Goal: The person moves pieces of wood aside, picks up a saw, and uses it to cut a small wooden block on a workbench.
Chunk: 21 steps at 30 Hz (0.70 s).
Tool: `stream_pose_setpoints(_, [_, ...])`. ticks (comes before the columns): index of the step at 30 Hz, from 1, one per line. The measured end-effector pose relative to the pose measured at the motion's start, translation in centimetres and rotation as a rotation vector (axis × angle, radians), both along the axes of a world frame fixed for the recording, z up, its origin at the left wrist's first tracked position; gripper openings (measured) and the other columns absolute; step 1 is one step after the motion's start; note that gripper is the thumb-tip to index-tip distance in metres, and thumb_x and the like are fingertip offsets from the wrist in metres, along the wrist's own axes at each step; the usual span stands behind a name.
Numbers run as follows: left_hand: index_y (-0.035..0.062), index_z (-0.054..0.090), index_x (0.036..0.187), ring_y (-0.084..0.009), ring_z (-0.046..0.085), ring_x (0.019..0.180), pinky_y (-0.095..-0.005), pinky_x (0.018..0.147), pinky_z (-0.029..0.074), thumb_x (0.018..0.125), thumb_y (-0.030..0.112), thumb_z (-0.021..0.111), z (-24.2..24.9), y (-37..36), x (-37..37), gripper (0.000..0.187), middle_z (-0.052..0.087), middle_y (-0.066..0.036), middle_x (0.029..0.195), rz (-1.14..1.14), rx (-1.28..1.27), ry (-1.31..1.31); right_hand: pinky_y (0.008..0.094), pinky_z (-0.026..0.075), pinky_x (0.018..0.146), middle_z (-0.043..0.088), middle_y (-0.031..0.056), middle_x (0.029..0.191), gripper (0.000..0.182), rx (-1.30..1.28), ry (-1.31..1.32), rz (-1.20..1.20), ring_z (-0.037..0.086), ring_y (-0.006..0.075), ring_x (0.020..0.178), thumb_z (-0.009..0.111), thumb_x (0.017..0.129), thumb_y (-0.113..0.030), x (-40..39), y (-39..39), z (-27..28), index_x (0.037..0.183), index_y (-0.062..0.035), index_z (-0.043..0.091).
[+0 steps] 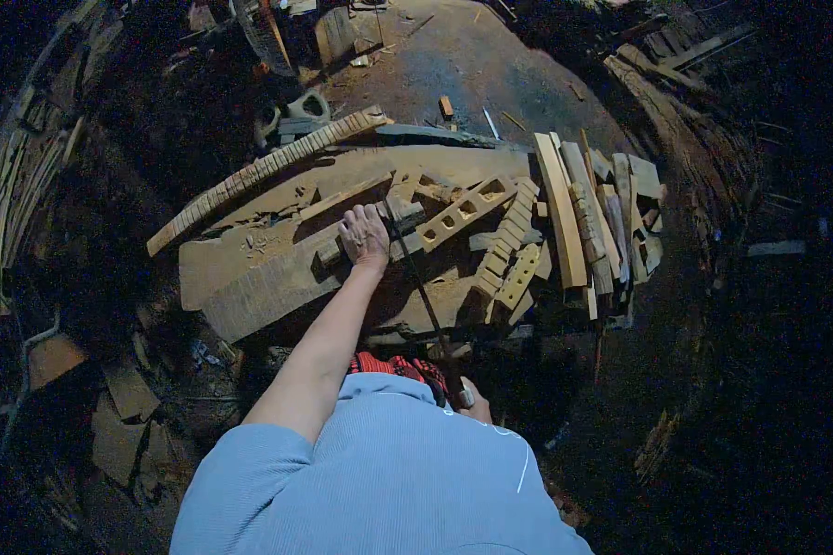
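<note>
My left hand (365,236) grips a short wooden block (329,252) and presses it down on the workbench, fingers curled over its top. Just to the right of that hand, a long thin handsaw (424,294) lies across the wood, its blade running back toward my body. My right hand (477,404) is closed round the saw's near end, close to my waist and partly hidden by my blue shirt. Whether the blade has cut into the wood is too small to make out.
A long notched wooden strip (268,168) lies along the bench's far left edge. Right of the saw are a wooden piece with square holes (467,215), a notched strip (509,236) and a drilled yellowish block (518,277). Several planks (561,213) are stacked at the right end.
</note>
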<state>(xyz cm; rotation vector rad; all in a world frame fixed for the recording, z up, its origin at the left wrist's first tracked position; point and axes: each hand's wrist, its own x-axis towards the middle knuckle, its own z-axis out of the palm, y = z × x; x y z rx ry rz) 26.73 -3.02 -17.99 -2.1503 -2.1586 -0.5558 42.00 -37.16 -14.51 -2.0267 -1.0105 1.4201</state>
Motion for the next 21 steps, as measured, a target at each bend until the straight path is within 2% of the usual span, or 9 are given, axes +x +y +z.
stream_pose_setpoints(3, [0.0087, 0.048, 0.078, -0.0220, 0.045, 0.081, -0.0358, 0.070, 0.037, 0.076, 0.013, 0.042, -0.2, 0.0, 0.0, 0.008, 0.046, -0.007, 0.080, -0.010, -0.058, -0.011, 0.0259, 0.041, 0.073, 0.057, 0.0146, 0.094, 0.058, -0.054, -0.090, -0.022, 0.054, 0.0184, 0.081, 0.050, 0.061, 0.000, -0.7, 2.3, 0.9, 0.117, -0.0144, 0.042])
stream_pose_setpoints(5, [0.0067, 0.049, 0.080, -0.0222, 0.045, 0.081, -0.0354, 0.072, 0.036, 0.076, 0.013, 0.043, -0.3, -0.1, -0.1, 0.010, 0.047, -0.008, 0.080, -0.013, -0.034, 0.070, 0.0285, 0.041, 0.073, 0.057, 0.0154, 0.092, 0.058, 0.238, -0.116, 0.064, 0.055, 0.0210, 0.083, 0.050, 0.061, 0.001, -1.0, 6.0, 0.4, 0.117, -0.0138, 0.042])
stream_pose_setpoints(7, [0.0053, 0.050, 0.082, -0.0222, 0.045, 0.082, -0.0351, 0.072, 0.036, 0.075, 0.012, 0.043, -3.0, 0.0, -0.2, 0.012, 0.048, -0.008, 0.080, 0.004, 0.006, 0.075, 0.0303, 0.041, 0.074, 0.056, 0.0165, 0.092, 0.058, 0.193, -0.140, 0.087, 0.056, 0.0245, 0.086, 0.050, 0.060, 0.001, -1.2, 10.1, -2.0, 0.116, -0.0128, 0.042])
stream_pose_setpoints(8, [0.0038, 0.051, 0.083, -0.0222, 0.045, 0.082, -0.0348, 0.073, 0.036, 0.075, 0.012, 0.044, -3.8, 0.2, -0.3, 0.014, 0.048, -0.009, 0.080, 0.021, 0.042, 0.078, 0.0300, 0.041, 0.074, 0.056, 0.0177, 0.091, 0.049, 0.246, -0.147, 0.093, 0.055, 0.0248, 0.085, 0.050, 0.066, -0.004, -1.9, 12.8, -1.4, 0.114, -0.0108, 0.044])
stream_pose_setpoints(9, [0.0038, 0.051, 0.083, -0.0222, 0.045, 0.082, -0.0348, 0.073, 0.036, 0.075, 0.012, 0.044, -3.4, 0.2, -0.4, 0.014, 0.048, -0.009, 0.080, 0.024, 0.049, 0.082, 0.0297, 0.040, 0.073, 0.055, 0.0190, 0.091, 0.040, 0.299, -0.153, 0.100, 0.055, 0.0251, 0.084, 0.050, 0.072, -0.008, -2.6, 15.4, -0.8, 0.112, -0.0087, 0.045])
stream_pose_setpoints(12, [0.0015, 0.052, 0.084, -0.0223, 0.044, 0.083, -0.0344, 0.073, 0.036, 0.074, 0.012, 0.044, -2.4, 0.2, -0.3, 0.016, 0.050, -0.010, 0.081, 0.009, -0.041, 0.123, 0.0294, 0.040, 0.075, 0.055, 0.0186, 0.092, 0.040, 0.418, -0.205, 0.142, 0.053, 0.0252, 0.088, 0.048, 0.072, -0.007, -3.6, 20.4, -1.7, 0.111, -0.0069, 0.045])
stream_pose_setpoints(15, [0.0022, 0.052, 0.086, -0.0220, 0.044, 0.085, -0.0357, 0.075, 0.036, 0.075, 0.012, 0.043, -2.2, -0.1, 0.0, 0.017, 0.049, -0.008, 0.084, 0.059, -0.018, 0.125, 0.0285, 0.039, 0.076, 0.055, 0.0160, 0.092, 0.040, 0.564, 0.025, 0.060, 0.053, 0.0215, 0.088, 0.047, 0.070, -0.007, -4.5, 21.5, -0.4, 0.111, -0.0031, 0.045])
stream_pose_setpoints(18, [0.0047, 0.052, 0.086, -0.0221, 0.044, 0.085, -0.0367, 0.076, 0.036, 0.075, 0.011, 0.042, -0.9, -0.4, -0.3, 0.016, 0.048, -0.007, 0.086, -0.024, -0.008, 0.132, 0.0281, 0.040, 0.073, 0.056, 0.0149, 0.090, 0.041, 0.467, -0.080, 0.067, 0.053, 0.0228, 0.083, 0.050, 0.071, -0.010, -3.7, 18.4, -1.1, 0.111, -0.0046, 0.044])
stream_pose_setpoints(21, [0.0068, 0.051, 0.084, -0.0223, 0.044, 0.084, -0.0376, 0.076, 0.036, 0.075, 0.011, 0.043, 0.0, -0.3, 0.0, 0.012, 0.046, -0.007, 0.086, 0.017, -0.059, 0.023, 0.0289, 0.041, 0.068, 0.057, 0.0125, 0.086, 0.039, 0.178, -0.214, 0.112, 0.055, 0.0200, 0.079, 0.053, 0.076, -0.020, -2.6, 13.2, -0.9, 0.111, -0.0070, 0.045])
